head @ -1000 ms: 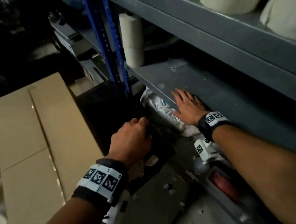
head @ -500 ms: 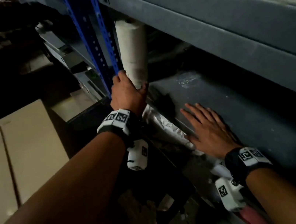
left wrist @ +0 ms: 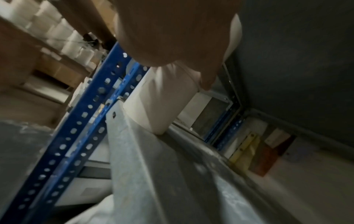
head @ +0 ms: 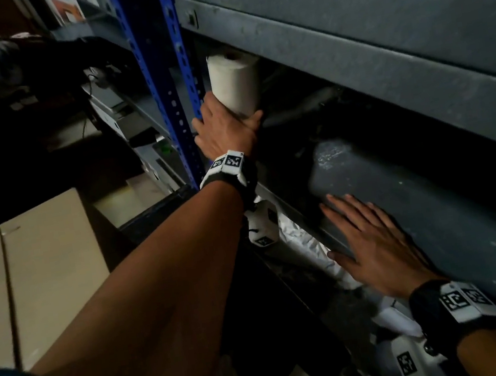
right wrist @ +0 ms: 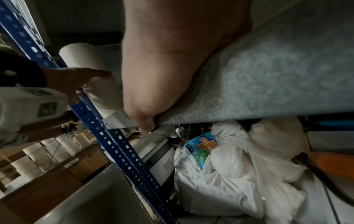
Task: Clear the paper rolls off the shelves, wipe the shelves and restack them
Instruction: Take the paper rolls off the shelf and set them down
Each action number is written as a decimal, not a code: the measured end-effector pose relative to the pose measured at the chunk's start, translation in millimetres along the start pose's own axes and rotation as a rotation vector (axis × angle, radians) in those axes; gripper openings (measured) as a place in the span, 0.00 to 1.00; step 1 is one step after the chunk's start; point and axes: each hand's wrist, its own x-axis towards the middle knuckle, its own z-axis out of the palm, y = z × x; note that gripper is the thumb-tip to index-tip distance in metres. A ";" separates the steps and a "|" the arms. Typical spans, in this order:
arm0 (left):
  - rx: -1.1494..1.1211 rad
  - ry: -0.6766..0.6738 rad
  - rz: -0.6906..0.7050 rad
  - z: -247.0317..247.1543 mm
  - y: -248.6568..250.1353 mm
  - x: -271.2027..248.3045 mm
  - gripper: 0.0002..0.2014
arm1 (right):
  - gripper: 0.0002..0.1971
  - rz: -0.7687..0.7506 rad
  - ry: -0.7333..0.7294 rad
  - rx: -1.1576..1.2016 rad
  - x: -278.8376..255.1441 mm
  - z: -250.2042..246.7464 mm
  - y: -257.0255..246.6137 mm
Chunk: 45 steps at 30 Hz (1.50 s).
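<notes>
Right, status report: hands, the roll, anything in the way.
Left hand grips the paper roll low, roll upright at the shelf's corner. Right hand flat on the lower shelf. Blue upright post close beside the roll; upper shelf just above it.

Bare forearms. Black wristband (head: 239,174) with white tiles bearing black square-code markers on left wrist; white marker-tagged camera block (head: 262,224) under that band. Matching band (head: 454,306) and block (head: 412,360) on right wrist.
</notes>
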 end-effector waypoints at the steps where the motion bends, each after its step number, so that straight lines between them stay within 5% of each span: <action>1: -0.005 0.011 0.007 -1.0 0.4 -1.1 0.47 | 0.41 -0.002 0.002 0.001 0.3 -0.1 -0.5; 10: -0.140 -0.115 0.328 9.5 -1.6 -108.3 0.43 | 0.33 0.024 0.027 -0.027 1.8 -2.2 -4.5; 16: -0.018 -0.262 0.296 22.4 -24.5 -148.4 0.39 | 0.42 0.064 -0.025 0.009 2.7 -4.6 -4.3; 22: 0.024 -0.440 0.263 10.2 -35.9 -145.2 0.46 | 0.42 0.084 -0.019 0.034 1.8 -10.3 -7.2; 27: 0.162 -0.789 0.347 -27.6 -33.2 -98.2 0.38 | 0.42 0.086 -0.004 0.062 0.4 -9.3 -5.9; 30: 0.234 -0.511 0.465 -41.1 -26.3 -70.6 0.28 | 0.42 0.080 0.016 0.063 0.6 -7.6 -5.0; 33: 0.348 -0.277 0.554 -38.2 -15.5 -42.0 0.31 | 0.42 0.079 0.011 0.060 0.4 -5.6 -3.8; 40: 0.644 -0.382 0.582 -5.0 -5.6 10.8 0.49 | 0.41 0.084 0.020 0.074 0.2 0.2 -0.9; 45: 0.655 -0.411 0.555 -7.1 0.9 18.4 0.41 | 0.42 0.082 0.017 0.068 -0.1 0.0 -1.0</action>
